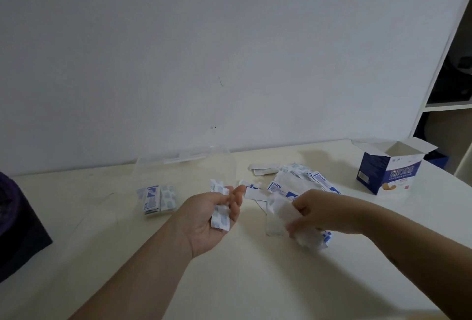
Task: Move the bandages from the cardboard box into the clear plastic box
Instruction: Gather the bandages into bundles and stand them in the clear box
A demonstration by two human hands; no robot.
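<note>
**Bench inventory: bandages out of the carton, both hands loaded**

Item 1. Bench (255, 281): smooth, cream-coloured top set against a plain white wall (229, 51); an open white shelf unit (449, 95) stands at the far right.

Item 2. Cardboard box (388, 166): small upright carton, blue and white print, top flaps open, at the far right of the bench, well apart from both hands.

Item 3. Clear plastic box (184, 166): transparent, thin-walled, faint in outline, standing near the wall left of centre. Inside it, at the left, a short row of wrapped bandages (157, 199) stands on edge, packed side by side.

Item 4. Loose pile of bandages (293, 179): flat white paper wrappers with blue print, fanned and overlapping on the bench between the clear plastic box and the cardboard box. It lies just beyond the right hand.

Item 5. Left hand (214, 217): palm up over the bench, its grip loosely curled around a few narrow wrapped strips (220, 213) lying along the palm; the fingertips close on their upper ends.

Item 6. Right hand (321, 210): knuckles up, its grip clenched on a crumpled bunch of wrappers (281, 212), white and partly translucent, with blue-printed ends sticking out below the hand.

Item 7. Dark object (18, 225): purple-black, matt, at the left edge, partly out of view; what it is cannot be told.
</note>
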